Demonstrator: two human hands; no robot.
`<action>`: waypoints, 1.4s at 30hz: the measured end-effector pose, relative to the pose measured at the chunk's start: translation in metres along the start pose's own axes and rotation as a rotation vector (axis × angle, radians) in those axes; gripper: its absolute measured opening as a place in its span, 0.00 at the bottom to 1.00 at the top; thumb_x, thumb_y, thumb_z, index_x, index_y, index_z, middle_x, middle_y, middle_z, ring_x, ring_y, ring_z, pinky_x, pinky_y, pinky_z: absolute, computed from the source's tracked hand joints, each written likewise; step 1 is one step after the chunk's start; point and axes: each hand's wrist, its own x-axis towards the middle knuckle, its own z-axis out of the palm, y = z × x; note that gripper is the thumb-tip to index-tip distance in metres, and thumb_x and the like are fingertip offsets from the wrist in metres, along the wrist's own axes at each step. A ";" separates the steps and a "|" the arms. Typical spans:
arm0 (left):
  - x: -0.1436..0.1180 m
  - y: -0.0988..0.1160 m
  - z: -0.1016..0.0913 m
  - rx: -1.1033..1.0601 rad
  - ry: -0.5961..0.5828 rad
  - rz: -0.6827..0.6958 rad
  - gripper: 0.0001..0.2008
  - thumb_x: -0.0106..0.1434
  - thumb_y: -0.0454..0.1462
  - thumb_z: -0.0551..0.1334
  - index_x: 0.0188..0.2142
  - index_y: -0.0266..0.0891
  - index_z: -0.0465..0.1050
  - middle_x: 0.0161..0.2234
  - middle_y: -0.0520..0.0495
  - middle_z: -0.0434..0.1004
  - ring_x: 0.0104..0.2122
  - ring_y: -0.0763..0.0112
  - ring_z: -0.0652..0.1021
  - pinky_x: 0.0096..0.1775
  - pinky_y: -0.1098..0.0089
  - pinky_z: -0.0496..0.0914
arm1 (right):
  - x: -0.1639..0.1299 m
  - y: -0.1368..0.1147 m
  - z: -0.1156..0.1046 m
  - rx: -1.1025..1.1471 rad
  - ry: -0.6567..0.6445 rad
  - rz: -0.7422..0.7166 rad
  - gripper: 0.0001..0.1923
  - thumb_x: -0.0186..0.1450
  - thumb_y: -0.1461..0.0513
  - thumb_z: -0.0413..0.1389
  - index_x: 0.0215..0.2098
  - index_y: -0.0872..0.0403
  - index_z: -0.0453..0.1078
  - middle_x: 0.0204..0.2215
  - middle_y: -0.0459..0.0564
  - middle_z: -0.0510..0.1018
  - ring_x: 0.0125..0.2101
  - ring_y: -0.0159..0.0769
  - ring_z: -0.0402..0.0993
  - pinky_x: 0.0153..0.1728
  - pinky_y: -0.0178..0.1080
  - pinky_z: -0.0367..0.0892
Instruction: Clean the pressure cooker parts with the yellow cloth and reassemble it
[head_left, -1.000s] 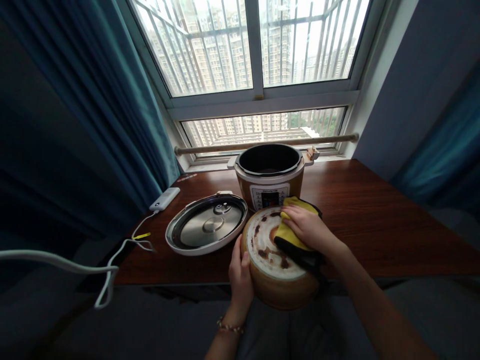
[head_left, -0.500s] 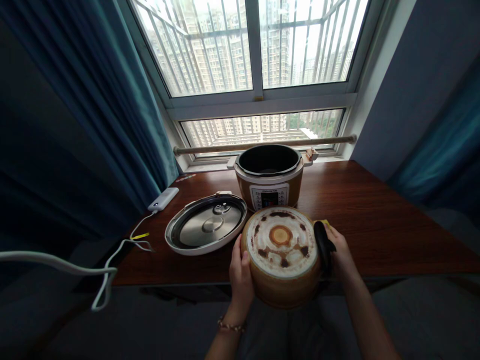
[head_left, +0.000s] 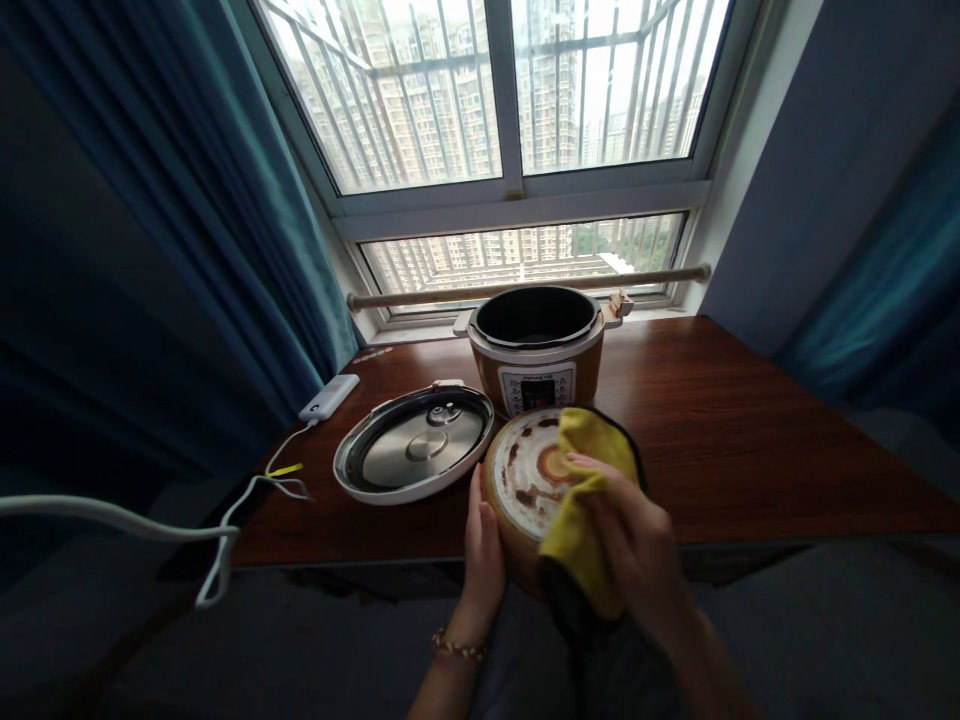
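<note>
A golden-brown inner pot (head_left: pixel 525 480) is held upside down at the near table edge, its whitish bottom marked with brown burnt stains. My left hand (head_left: pixel 484 555) grips its left side. My right hand (head_left: pixel 634 545) presses a yellow cloth with a dark edge (head_left: pixel 585 500) over the right half of the pot's bottom. Behind it stands the cooker body (head_left: pixel 537 345), open and dark inside, with a control panel on its front. A shiny round lid (head_left: pixel 414 455) lies inside-up to the left.
The wooden table (head_left: pixel 750 440) runs under a barred window (head_left: pixel 510 130). A white power bank (head_left: pixel 328 397) with a white cable (head_left: pixel 225 545) lies at the left end. Teal curtains (head_left: pixel 187 250) hang at both sides.
My right hand, with the cloth, went from the pot's bottom down to its right side, then came back over the bottom's right half. The left hand stays put.
</note>
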 end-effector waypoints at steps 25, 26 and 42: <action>-0.042 0.050 0.030 1.127 -0.401 0.753 0.27 0.60 0.40 0.58 0.59 0.49 0.57 0.57 0.48 0.63 0.58 0.53 0.61 0.56 0.54 0.55 | -0.029 0.077 0.000 -0.170 0.229 0.120 0.25 0.68 0.59 0.39 0.62 0.52 0.48 0.63 0.52 0.52 0.62 0.40 0.47 0.60 0.54 0.46; -0.040 0.051 0.025 1.111 -0.400 0.740 0.27 0.60 0.39 0.57 0.59 0.49 0.58 0.57 0.48 0.64 0.58 0.54 0.61 0.56 0.54 0.55 | -0.028 0.077 0.001 -0.159 0.227 0.117 0.25 0.68 0.59 0.38 0.63 0.52 0.47 0.63 0.52 0.51 0.62 0.39 0.47 0.60 0.53 0.45; 0.018 0.093 0.024 1.032 -0.753 0.499 0.20 0.64 0.39 0.51 0.55 0.51 0.64 0.58 0.49 0.61 0.60 0.57 0.59 0.58 0.49 0.54 | -0.027 0.083 0.001 -0.250 0.247 0.004 0.23 0.67 0.60 0.38 0.59 0.53 0.54 0.61 0.55 0.55 0.60 0.43 0.51 0.58 0.54 0.50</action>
